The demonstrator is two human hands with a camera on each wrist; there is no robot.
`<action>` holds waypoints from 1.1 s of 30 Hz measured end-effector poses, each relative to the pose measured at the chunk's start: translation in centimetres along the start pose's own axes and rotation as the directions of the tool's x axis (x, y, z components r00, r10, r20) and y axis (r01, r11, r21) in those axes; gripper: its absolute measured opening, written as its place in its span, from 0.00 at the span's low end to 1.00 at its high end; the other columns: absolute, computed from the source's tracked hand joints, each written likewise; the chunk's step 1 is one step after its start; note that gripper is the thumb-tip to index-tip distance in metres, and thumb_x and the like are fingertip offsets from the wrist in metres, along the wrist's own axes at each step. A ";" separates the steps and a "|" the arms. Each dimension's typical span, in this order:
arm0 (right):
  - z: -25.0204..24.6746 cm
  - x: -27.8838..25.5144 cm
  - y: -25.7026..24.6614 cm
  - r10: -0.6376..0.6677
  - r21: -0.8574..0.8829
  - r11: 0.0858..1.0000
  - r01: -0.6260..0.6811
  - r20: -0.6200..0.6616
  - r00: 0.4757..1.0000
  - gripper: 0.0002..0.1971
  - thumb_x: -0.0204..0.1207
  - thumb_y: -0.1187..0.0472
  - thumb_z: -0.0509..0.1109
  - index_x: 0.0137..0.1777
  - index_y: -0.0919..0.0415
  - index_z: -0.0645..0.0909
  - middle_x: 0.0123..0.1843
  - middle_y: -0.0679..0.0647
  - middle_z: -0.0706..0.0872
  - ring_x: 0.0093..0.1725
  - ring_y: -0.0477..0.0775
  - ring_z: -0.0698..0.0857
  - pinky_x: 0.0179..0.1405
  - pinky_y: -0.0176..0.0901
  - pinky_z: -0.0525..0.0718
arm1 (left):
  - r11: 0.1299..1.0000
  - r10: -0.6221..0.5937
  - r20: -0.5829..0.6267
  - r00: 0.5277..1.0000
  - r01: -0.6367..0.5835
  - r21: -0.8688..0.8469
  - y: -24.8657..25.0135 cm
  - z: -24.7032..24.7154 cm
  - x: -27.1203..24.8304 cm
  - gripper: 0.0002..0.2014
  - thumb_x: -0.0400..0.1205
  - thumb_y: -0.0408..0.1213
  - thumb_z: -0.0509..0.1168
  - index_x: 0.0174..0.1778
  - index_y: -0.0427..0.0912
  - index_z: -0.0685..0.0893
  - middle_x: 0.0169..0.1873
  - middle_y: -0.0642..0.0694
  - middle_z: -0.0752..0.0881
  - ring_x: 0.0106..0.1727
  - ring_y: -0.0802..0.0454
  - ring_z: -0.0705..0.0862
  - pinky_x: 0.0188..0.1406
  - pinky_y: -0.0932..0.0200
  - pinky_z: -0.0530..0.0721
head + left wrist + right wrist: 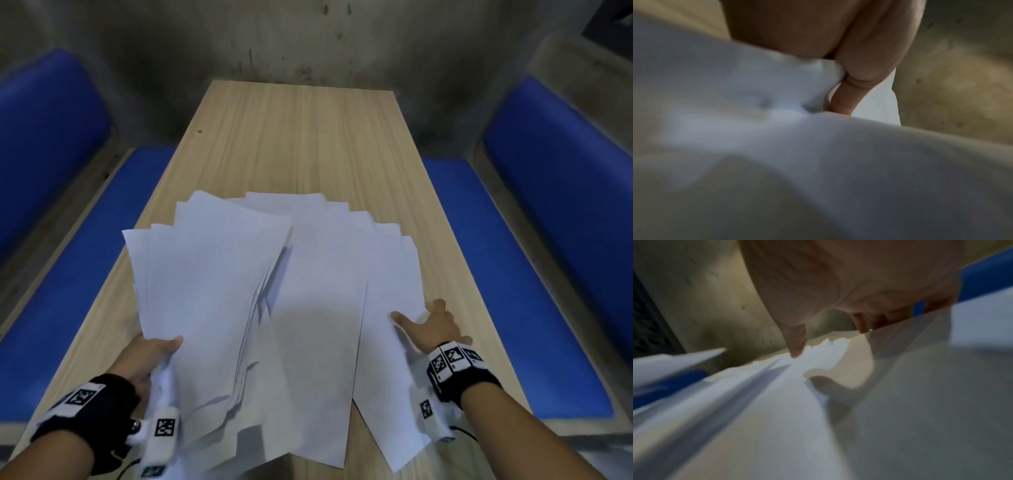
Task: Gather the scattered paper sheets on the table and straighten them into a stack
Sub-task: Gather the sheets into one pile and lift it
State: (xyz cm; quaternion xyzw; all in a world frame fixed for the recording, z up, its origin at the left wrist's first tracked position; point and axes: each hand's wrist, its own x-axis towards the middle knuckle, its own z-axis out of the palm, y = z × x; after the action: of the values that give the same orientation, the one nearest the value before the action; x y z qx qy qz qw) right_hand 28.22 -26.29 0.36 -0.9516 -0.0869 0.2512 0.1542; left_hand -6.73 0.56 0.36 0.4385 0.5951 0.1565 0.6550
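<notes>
Several white paper sheets lie fanned over the near half of the wooden table (291, 137). My left hand (161, 353) grips a lifted bunch of sheets (205, 274) at its near left corner, thumb on top. In the left wrist view the thumb (846, 97) presses into that paper (777, 129). My right hand (424, 318) holds the right edge of the flat sheets (325, 274), thumb on top and fingers spread past the edge. The right wrist view shows the thumb (796, 345) on the paper (777, 402), the other fingertips hidden behind a raised sheet edge.
Blue padded benches run along the left (51, 137) and right (565, 171) of the table. A stained concrete wall (291, 41) closes the far end. The far half of the tabletop shows bare wood.
</notes>
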 end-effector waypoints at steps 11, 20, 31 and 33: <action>2.8 -2.8 -2.5 -0.054 0.439 0.896 0.063 -0.034 0.998 0.18 0.78 0.59 0.68 0.56 0.64 0.62 0.63 0.68 0.79 0.51 0.61 0.80 0.46 0.43 0.72 | 0.999 -0.017 0.083 0.996 0.013 0.049 -2.7 5.4 -0.6 0.20 0.81 0.20 0.63 0.70 0.26 0.76 0.61 0.30 0.84 0.56 0.39 0.82 0.63 0.48 0.76; 3.3 -3.4 -3.7 -0.039 0.769 0.637 -0.052 0.099 0.994 0.26 0.63 0.73 0.81 0.60 0.71 0.74 0.53 0.60 0.83 0.41 0.54 0.82 0.25 0.30 0.83 | 0.990 -0.026 0.166 0.986 0.002 0.139 -2.9 8.3 -1.3 0.13 0.80 0.22 0.64 0.61 0.33 0.82 0.47 0.38 0.89 0.48 0.41 0.86 0.43 0.56 0.82; 1.8 -1.3 -1.9 -0.085 0.710 0.704 -0.004 0.089 0.992 0.21 0.74 0.75 0.66 0.68 0.69 0.78 0.58 0.63 0.87 0.53 0.61 0.86 0.59 0.50 0.82 | 0.998 0.002 -0.047 0.999 0.001 0.068 -1.0 7.1 1.3 0.16 0.80 0.20 0.62 0.64 0.26 0.79 0.48 0.32 0.86 0.47 0.36 0.84 0.44 0.51 0.83; 0.5 -1.0 -1.0 -0.079 0.720 0.694 0.017 0.052 0.996 0.21 0.77 0.76 0.64 0.70 0.69 0.77 0.61 0.65 0.86 0.54 0.59 0.84 0.58 0.47 0.79 | 0.998 0.000 -0.102 0.995 0.006 0.066 -1.0 6.6 1.8 0.18 0.80 0.20 0.61 0.66 0.25 0.78 0.50 0.31 0.85 0.48 0.35 0.83 0.48 0.47 0.82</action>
State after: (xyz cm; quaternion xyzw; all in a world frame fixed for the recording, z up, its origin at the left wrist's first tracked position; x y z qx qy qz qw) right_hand 26.99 -25.49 0.71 -0.8028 -0.0128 0.2982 0.5162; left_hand -0.59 -1.30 -2.19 0.4507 0.6331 0.1577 0.6092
